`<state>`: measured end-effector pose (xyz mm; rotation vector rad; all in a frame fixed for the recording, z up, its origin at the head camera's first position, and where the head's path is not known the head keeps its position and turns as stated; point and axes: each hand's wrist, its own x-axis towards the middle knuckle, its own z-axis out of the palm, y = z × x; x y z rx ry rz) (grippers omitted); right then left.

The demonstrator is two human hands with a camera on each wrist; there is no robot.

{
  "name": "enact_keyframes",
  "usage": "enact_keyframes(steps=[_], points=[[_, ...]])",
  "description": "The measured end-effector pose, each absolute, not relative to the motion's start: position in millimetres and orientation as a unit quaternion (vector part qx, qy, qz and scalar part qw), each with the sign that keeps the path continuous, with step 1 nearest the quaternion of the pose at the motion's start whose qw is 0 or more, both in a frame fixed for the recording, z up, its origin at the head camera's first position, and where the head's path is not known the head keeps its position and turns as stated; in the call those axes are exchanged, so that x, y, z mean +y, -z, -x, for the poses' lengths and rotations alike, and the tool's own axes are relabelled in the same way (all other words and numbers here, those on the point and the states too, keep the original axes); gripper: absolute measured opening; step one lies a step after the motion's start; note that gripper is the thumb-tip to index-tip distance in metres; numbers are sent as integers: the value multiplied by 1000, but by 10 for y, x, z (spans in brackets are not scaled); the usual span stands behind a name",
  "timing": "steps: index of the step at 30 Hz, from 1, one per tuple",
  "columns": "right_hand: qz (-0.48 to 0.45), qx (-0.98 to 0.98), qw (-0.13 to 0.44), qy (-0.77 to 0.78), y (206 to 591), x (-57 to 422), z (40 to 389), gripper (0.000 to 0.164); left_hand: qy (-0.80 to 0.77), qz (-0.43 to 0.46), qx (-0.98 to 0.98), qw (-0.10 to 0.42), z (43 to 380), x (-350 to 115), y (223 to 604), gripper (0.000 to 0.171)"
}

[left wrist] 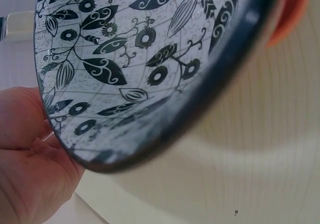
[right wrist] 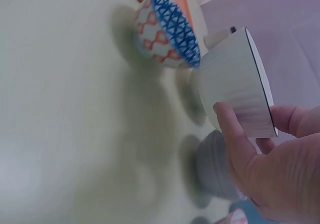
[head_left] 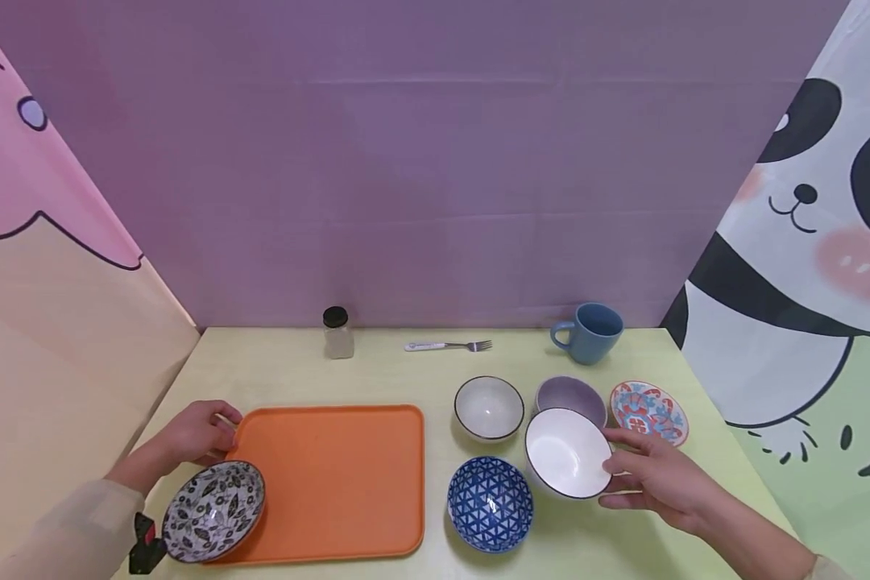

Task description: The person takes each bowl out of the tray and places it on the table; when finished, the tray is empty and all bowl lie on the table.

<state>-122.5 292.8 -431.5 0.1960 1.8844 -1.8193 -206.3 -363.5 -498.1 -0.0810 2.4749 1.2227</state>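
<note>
At the left edge of an orange tray (head_left: 333, 483), my left hand (head_left: 201, 432) grips the rim with bent fingers. A black-and-white floral bowl (head_left: 213, 515) stands just nearer to me than this hand; in the left wrist view the bowl (left wrist: 125, 73) covers part of the fingers. My right hand (head_left: 660, 479) pinches the rim of a white, dark-rimmed bowl (head_left: 569, 451) between thumb and fingers. That bowl (right wrist: 232, 78) hangs tilted above the table in the right wrist view. Behind it sits a purple bowl (head_left: 569, 395), partly hidden.
A blue triangle-patterned bowl (head_left: 490, 503) and another white bowl (head_left: 489, 408) stand right of the tray. A patterned plate (head_left: 648, 412) lies at the right. Along the back are a black-lidded jar (head_left: 338, 334), a fork (head_left: 449, 346) and a blue mug (head_left: 590, 333).
</note>
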Motion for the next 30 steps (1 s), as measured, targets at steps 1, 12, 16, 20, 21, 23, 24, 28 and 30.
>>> enact_keyframes(steps=[1,12,16,20,21,23,24,28,30], points=[[-75,694,255,669,4337,2963,1204,74,-435,28,880,188,2066,-3631,4981,37],[-100,687,268,668,4630,3232,989,69,-434,29,879,193,2080,-3635,5000,37],[-94,680,272,675,4723,3266,963,64,-439,28,877,194,2077,-3644,4999,38],[-95,677,279,674,4787,3285,943,64,-440,28,876,195,2069,-3645,4993,38],[-97,677,281,674,4797,3288,936,64,-440,28,876,196,2068,-3645,4992,37],[-100,674,285,674,4819,3292,925,64,-441,30,875,196,2066,-3644,4991,37],[-102,674,287,673,4829,3291,920,64,-442,30,875,197,2065,-3644,4991,37],[-108,670,291,674,4856,3291,905,63,-442,31,875,196,2066,-3647,4989,36],[-107,669,291,675,4861,3293,902,63,-440,29,876,195,2066,-3653,4991,36]])
